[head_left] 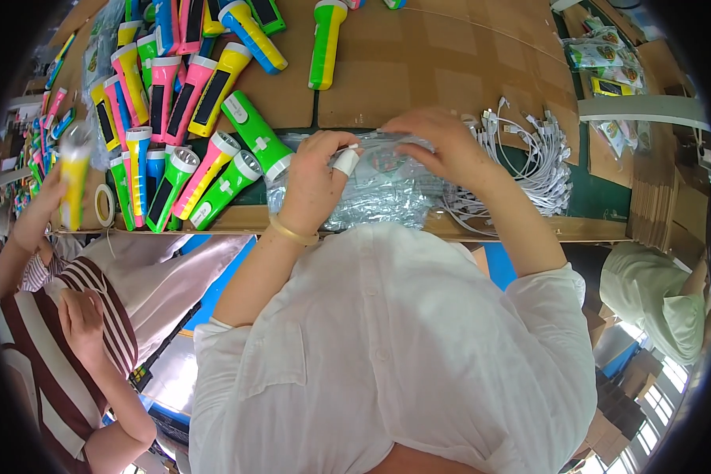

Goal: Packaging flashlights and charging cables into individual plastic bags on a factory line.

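A stack of clear plastic bags (387,186) lies at the table's near edge in front of me. My left hand (314,175) is at the stack's left side, fingers bent and closed at the upper edge of a bag; white tape wraps one finger. Above the stack's right side is my right hand (444,146), slightly blurred, its thumb and fingers apart around the bag's upper edge. A green flashlight (257,136) with a white head lies just left of my left hand. White charging cables (529,162) are bundled right of my right hand.
Many colourful flashlights (166,95) pile up at the left; one green and yellow flashlight (325,47) lies farther back. A tape roll (104,204) is at the left edge. A co-worker's hand (46,193) holds a yellow flashlight (74,182). Stacked cardboard (652,201) stands right.
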Demonstrator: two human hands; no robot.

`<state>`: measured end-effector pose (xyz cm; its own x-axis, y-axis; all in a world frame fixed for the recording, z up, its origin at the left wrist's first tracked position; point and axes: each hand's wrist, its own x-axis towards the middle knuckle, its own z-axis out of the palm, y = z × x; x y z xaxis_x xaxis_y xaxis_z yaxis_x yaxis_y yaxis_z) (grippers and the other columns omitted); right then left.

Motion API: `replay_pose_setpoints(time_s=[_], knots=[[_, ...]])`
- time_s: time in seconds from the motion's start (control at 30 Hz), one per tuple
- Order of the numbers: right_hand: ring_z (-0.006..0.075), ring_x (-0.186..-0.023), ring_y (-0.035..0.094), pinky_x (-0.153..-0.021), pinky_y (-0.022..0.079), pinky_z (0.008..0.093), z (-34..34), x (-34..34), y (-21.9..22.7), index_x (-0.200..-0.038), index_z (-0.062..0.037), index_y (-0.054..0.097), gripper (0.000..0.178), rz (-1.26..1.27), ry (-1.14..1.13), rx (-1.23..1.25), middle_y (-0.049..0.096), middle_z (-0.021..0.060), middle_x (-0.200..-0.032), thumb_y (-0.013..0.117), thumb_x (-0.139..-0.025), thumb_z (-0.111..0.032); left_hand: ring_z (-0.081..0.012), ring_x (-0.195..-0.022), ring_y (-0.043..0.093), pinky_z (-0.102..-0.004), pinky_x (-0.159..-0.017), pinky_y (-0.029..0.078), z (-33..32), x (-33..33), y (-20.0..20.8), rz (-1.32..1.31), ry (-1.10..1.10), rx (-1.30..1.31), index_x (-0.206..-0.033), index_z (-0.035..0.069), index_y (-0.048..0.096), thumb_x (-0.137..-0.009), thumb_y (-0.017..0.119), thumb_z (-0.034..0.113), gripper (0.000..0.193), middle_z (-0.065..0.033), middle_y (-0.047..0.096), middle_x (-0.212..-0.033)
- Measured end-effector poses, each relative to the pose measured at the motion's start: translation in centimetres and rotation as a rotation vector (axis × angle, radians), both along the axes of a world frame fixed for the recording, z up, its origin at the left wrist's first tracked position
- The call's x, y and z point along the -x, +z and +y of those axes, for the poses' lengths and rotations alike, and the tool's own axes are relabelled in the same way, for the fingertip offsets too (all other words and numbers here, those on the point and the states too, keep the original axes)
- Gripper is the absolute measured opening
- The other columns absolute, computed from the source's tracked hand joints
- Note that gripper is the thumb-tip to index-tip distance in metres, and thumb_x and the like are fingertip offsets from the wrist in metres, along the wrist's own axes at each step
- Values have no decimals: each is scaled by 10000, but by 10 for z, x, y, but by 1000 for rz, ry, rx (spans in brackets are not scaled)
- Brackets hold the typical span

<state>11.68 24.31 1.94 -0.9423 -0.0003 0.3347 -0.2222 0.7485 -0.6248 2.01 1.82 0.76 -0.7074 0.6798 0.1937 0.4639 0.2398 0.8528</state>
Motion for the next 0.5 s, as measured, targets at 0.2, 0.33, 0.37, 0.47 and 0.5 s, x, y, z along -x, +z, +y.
replay_pose_setpoints(time_s=[0.2, 0.33, 0.37, 0.47, 0.5], knots=[[291, -875, 636, -752, 516, 411, -15, 11, -13, -1106, -181, 694, 306, -39, 225, 99, 641, 44, -927, 691, -848, -18, -221, -851, 694, -318, -758, 537, -12, -2, 3, -244, 41, -32, -1008, 6, 706, -864, 723, 19, 146, -118, 718, -940], [292, -863, 634, -747, 523, 411, -16, 13, -8, -1082, -167, 695, 276, -55, 245, 85, 633, 43, -926, 703, -844, -29, -171, -836, 698, -286, -739, 537, -17, -3, -7, -222, 56, -79, -1029, 0, 700, -896, 727, 54, 146, -107, 719, -957], [293, -867, 635, -751, 524, 411, -18, 13, -6, -1074, -161, 695, 255, -93, 238, 70, 629, 46, -922, 706, -847, -44, -198, -840, 693, -308, -759, 534, -16, -4, -9, -237, 52, -114, -1037, 4, 698, -885, 718, 38, 158, -111, 714, -950], [297, -877, 638, -753, 523, 415, -12, 10, -10, -1046, -143, 697, 192, -159, 256, 17, 624, 55, -917, 711, -860, -94, -253, -850, 666, -345, -791, 520, -14, 6, -2, -28, -76, -128, -1055, 6, 694, -834, 682, -13, 223, -111, 692, -918], [299, -884, 640, -750, 521, 420, -7, 8, -12, -1026, -131, 700, 157, -184, 282, -18, 623, 62, -916, 713, -870, -129, -281, -856, 645, -361, -803, 509, -14, 10, 0, 200, -196, -102, -1065, 4, 692, -795, 656, -48, 278, -108, 674, -893]])
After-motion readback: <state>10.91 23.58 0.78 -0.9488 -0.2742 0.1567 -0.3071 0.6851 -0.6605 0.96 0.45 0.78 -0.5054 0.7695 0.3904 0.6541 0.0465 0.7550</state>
